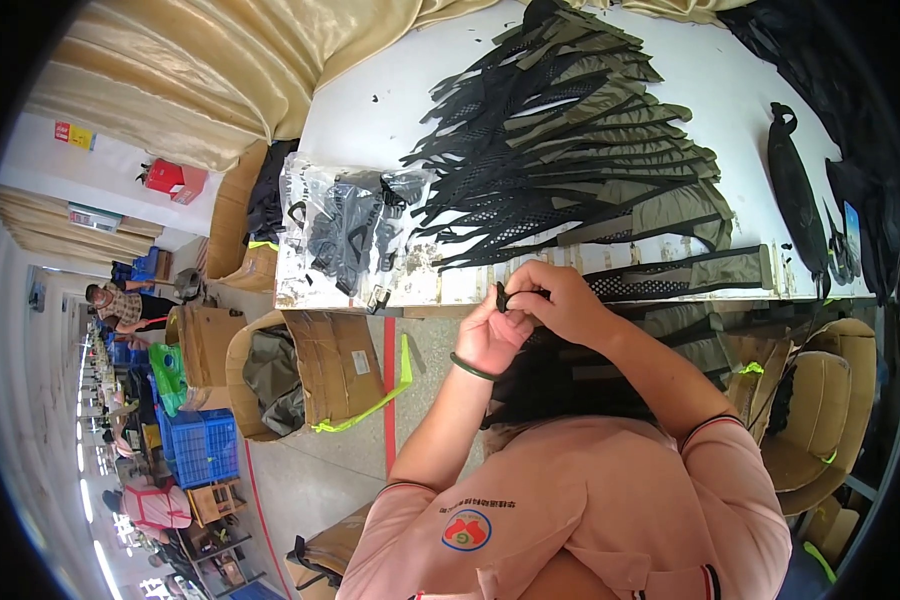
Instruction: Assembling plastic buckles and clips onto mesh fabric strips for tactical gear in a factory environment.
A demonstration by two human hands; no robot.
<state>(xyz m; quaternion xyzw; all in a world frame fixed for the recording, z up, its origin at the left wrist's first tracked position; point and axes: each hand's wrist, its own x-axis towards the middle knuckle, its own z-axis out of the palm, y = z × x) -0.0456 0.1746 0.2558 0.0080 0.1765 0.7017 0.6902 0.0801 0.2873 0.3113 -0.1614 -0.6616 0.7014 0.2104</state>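
Observation:
Just off the table's front edge, my two hands meet with the fingers closed. In my left hand (490, 335), a small black plastic buckle (501, 297) is pinched upright between finger and thumb. My right hand (560, 305) grips a thin black strap end beside the buckle; the fingers partly hide it, so whether it passes through cannot be told. A black mesh and olive fabric strip (685, 275) runs along the table edge to the right and disappears behind my right hand. Left of the hands, a clear plastic bag (345, 215) holds several black plastic parts.
Many similar strips (590, 150) lie fanned in a pile on the white table (370, 100). Farther right are a long black pouch (795, 190) and scissors (840, 245). Cardboard boxes (345, 365) stand below at both sides. People work in the far left background.

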